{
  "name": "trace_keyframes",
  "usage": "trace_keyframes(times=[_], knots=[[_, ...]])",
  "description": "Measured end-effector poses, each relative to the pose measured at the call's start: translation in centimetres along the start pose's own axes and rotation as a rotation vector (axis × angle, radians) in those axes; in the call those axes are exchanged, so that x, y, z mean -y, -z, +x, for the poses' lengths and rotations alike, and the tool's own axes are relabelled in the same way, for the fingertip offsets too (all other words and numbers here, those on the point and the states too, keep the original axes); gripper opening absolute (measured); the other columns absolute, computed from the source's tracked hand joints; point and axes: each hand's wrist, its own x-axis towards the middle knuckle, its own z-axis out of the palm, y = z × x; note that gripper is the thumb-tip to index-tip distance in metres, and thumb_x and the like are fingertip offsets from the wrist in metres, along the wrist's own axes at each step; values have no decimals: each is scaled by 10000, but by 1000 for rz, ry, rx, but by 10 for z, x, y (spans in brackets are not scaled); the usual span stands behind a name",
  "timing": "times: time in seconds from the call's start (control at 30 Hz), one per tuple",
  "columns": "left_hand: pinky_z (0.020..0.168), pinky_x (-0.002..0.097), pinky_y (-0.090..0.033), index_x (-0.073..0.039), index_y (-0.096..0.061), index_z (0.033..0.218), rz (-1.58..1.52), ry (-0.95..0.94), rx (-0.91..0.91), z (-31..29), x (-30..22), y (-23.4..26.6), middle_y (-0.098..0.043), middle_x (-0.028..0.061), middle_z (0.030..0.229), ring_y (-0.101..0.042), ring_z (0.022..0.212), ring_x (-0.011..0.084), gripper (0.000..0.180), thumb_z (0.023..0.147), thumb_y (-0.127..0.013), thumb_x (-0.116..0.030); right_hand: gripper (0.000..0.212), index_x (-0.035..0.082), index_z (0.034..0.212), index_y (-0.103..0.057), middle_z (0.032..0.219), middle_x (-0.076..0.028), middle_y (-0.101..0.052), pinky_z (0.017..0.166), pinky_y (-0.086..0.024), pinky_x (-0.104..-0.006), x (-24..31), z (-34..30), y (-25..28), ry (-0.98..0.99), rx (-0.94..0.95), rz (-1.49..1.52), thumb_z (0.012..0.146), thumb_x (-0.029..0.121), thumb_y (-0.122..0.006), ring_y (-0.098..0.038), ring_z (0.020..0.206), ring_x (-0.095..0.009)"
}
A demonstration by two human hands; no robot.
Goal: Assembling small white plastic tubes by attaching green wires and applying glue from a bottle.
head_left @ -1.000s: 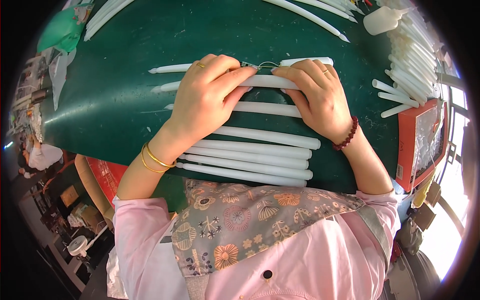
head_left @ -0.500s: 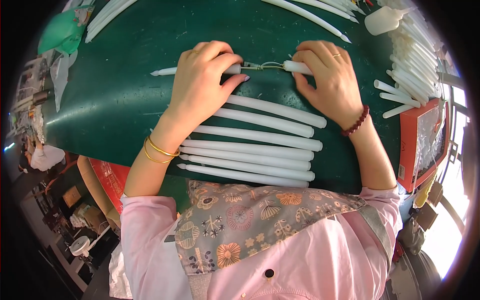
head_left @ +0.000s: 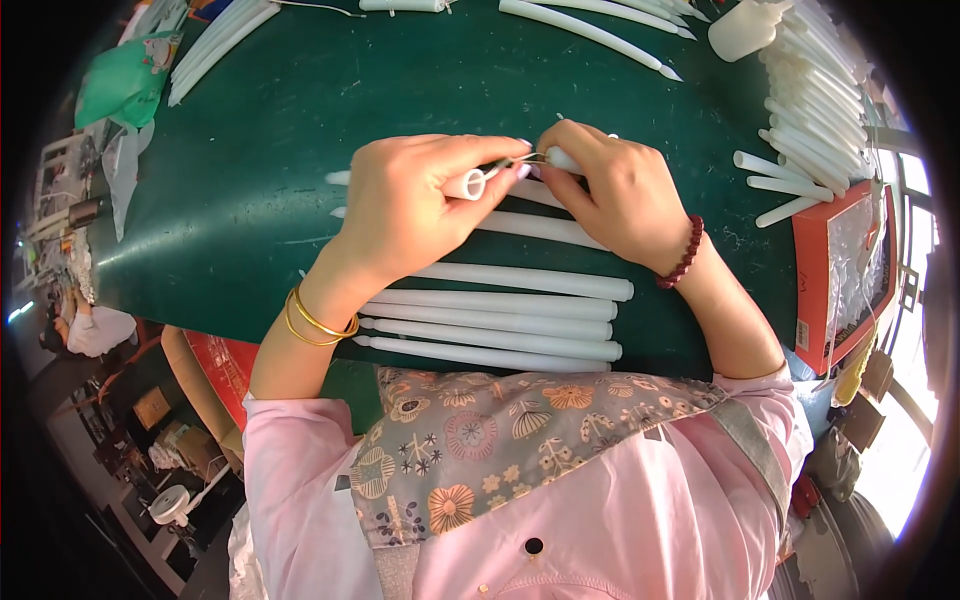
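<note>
Wires (head_left: 535,157) are the weak place here: they are thin and run in the short gap between the two hands, over the dark green table (head_left: 250,150), so if the hands pull apart too strongly, I think a wire may break or come loose from its joint. The left hand (head_left: 395,195) is curled around one hollow white tube (head_left: 457,187), and its thumb and finger come together at the wires. The right hand (head_left: 630,195) is gripping one short white piece (head_left: 563,160), whose farther part is covered by the fingers. The rim of the tube might also rub or catch a wire, because it lies close beside them. As for number, I count five white sticks (head_left: 520,280) lying near the person, and two partly covered sticks (head_left: 545,228) beyond these, under the hands; an elbow brushing them could make them roll. At the right are three loose tubes (head_left: 785,185), one squeeze bottle (head_left: 740,35), one orange-red box (head_left: 815,290), and a pile of tubes (head_left: 815,110) too overlapped to count exactly.
</note>
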Motion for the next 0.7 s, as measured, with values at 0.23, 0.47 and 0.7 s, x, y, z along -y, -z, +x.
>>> trace_keyframes(times=[0.23,0.47,0.7], knots=[[527,340,-496,-135,-710,900,498,-175,61,-6,1,-9,-599,-11,665,-626,601,203,122,824,-781,-198,279,17,1008,-692,784,20,-591,682,-465,-263,12,11,18,-370,264,594,980,280,-779,-517,766,-74],[701,308,-570,-74,-725,1275,-51,25,-9,0,-18,0,-693,98,971,-667,771,181,486,809,-839,2,200,-7,979,-711,799,41,-607,636,-434,-239,-1,5,27,-365,139,800,1008,190,-729,-507,712,-56],[704,331,-540,-51,-747,1210,146,-260,-46,-7,-2,8,-719,82,1003,-673,810,215,376,840,-779,5,48,-14,953,-698,889,-19,-644,685,-430,-247,12,3,36,-278,163,868,949,25,-724,-524,770,-76]])
